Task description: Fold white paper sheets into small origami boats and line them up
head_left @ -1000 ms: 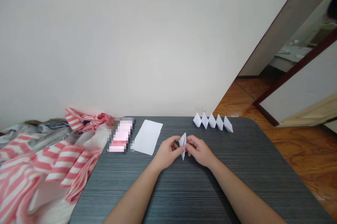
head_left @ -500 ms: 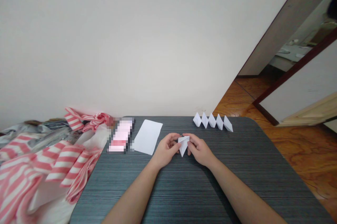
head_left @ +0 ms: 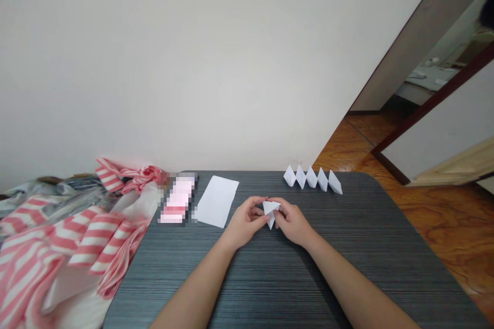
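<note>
A small piece of folded white paper (head_left: 271, 207) is held over the middle of the dark table (head_left: 266, 277). My left hand (head_left: 247, 221) grips its left side, thumb on the front. On the other side, my right hand (head_left: 292, 221) pinches it, with the fingertips partly behind the paper. A flat triangular flap faces up at the top, and a narrow point hangs below. Beyond my right hand, several folded white paper pieces (head_left: 312, 178) of pointed, diamond-like shape stand in a row near the table's back edge.
Left of my hands lie white paper sheets (head_left: 218, 200) and a pixelated pink-and-white rectangle (head_left: 179, 199). Red-and-white striped cloth (head_left: 96, 239) is heaped past the table's left edge. A pale wall (head_left: 231, 71) rises behind; wooden floor (head_left: 436, 215) shows at right.
The upper part of the folded paper has tipped into a flat triangular flap, and my left thumb has slid a little right and down. The row of folded pieces stays put.
</note>
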`<state>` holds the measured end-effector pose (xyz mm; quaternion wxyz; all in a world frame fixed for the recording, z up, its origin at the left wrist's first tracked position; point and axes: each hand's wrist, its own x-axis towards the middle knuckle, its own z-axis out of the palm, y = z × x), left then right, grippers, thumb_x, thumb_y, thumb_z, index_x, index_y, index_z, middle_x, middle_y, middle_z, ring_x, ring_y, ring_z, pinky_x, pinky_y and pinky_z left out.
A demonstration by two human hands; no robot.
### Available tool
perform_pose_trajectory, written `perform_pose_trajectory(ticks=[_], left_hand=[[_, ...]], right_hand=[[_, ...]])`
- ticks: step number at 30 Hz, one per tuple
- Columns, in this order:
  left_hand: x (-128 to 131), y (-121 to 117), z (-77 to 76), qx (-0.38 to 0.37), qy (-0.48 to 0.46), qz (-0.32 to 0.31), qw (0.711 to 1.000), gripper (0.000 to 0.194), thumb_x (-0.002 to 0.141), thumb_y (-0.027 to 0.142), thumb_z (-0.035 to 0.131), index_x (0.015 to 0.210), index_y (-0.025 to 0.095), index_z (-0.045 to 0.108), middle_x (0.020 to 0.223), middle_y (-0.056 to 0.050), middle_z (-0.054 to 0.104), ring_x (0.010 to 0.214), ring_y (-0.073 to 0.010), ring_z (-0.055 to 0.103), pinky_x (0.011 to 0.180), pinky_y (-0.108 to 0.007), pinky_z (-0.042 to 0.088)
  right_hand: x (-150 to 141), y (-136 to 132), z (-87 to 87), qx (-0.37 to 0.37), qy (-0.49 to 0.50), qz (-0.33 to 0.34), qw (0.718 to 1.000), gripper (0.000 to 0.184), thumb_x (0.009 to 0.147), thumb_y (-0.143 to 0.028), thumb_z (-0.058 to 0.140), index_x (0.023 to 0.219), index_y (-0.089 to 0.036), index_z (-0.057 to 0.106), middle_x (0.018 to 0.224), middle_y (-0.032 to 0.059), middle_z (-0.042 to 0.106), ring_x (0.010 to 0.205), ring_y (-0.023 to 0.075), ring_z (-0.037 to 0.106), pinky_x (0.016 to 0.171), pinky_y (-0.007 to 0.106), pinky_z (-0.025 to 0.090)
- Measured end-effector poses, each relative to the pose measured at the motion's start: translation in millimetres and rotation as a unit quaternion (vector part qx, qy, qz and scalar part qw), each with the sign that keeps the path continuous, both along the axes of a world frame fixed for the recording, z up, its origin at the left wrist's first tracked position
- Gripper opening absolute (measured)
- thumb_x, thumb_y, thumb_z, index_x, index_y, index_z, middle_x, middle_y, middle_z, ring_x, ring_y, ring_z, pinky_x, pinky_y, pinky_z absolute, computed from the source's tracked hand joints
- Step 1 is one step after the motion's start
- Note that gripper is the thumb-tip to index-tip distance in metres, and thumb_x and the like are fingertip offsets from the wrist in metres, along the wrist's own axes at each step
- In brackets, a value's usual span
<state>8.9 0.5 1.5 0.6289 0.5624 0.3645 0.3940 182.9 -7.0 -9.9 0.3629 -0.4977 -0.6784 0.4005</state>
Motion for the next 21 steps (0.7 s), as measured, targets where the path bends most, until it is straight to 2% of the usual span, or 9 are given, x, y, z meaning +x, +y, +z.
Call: perform_pose_trajectory(ticks=[4, 9, 12, 14, 18, 21], left_hand=[[-0.9, 0.0, 1.4, -0.001, -0.008, 0.003, 1.0, 0.038, 0.077, 0.024, 0.062, 0.111, 0.015, 0.047, 0.102, -0.009, 0.06, 0.08, -0.0141, 0.06, 0.073, -0.028, 0.047], [-0.9, 0.4, 4.8, -0.024, -0.069, 0.002, 0.997, 0.027, 0.077, 0.021, 0.061, 0.1, 0.016, 0.049, 0.112, -0.011, 0.057, 0.089, -0.0156, 0.059, 0.077, -0.028, 0.046], [-0.1, 0.1, 7.2, -0.054, -0.106, 0.002, 0.993, 0.023, 0.077, 0.022, 0.061, 0.096, 0.018, 0.049, 0.128, -0.012, 0.049, 0.097, -0.0177, 0.058, 0.078, -0.03, 0.047], [0.3, 0.1, 8.3, -0.078, -0.115, 0.013, 0.99, 0.025, 0.076, 0.023, 0.062, 0.097, 0.018, 0.049, 0.131, -0.012, 0.047, 0.099, -0.0184, 0.058, 0.08, -0.032, 0.048], [-0.2, 1.3, 6.8, -0.117, -0.137, 0.032, 0.983, 0.038, 0.074, 0.026, 0.064, 0.108, 0.02, 0.048, 0.124, -0.011, 0.053, 0.097, -0.0192, 0.059, 0.082, -0.036, 0.049], [-1.8, 2.9, 2.8, -0.157, -0.146, 0.021, 0.976, 0.044, 0.076, 0.031, 0.062, 0.114, 0.017, 0.047, 0.1, -0.011, 0.063, 0.085, -0.0191, 0.063, 0.078, -0.039, 0.051]], right_hand=[[-0.1, 0.4, 3.4, -0.006, 0.005, 0.0, 1.0, 0.032, 0.086, -0.019, 0.043, 0.116, -0.021, 0.053, 0.069, 0.0003, 0.063, 0.05, 0.012, 0.056, 0.049, 0.022, 0.044], [3.0, 0.9, 3.8, -0.026, 0.064, 0.009, 0.998, 0.033, 0.086, -0.019, 0.041, 0.116, -0.022, 0.055, 0.092, 0.004, 0.065, 0.048, 0.0091, 0.054, 0.049, 0.023, 0.046], [5.4, 1.0, 0.0, -0.028, 0.071, 0.007, 0.997, 0.031, 0.086, -0.021, 0.042, 0.11, -0.02, 0.061, 0.079, 0.0028, 0.064, 0.048, 0.0095, 0.052, 0.049, 0.023, 0.044], [6.6, 0.6, -1.3, -0.015, 0.072, 0.009, 0.997, 0.03, 0.086, -0.021, 0.042, 0.109, -0.02, 0.062, 0.071, 0.0013, 0.061, 0.048, 0.0097, 0.051, 0.05, 0.023, 0.043], [8.5, -0.5, 2.1, 0.046, 0.059, 0.032, 0.997, 0.034, 0.088, -0.02, 0.042, 0.116, -0.022, 0.059, 0.069, -0.0001, 0.054, 0.053, 0.0102, 0.05, 0.056, 0.025, 0.044], [9.3, -1.2, 6.7, 0.081, 0.035, 0.042, 0.995, 0.037, 0.089, -0.019, 0.041, 0.123, -0.024, 0.055, 0.069, 0.0, 0.051, 0.058, 0.0117, 0.05, 0.061, 0.026, 0.043]])
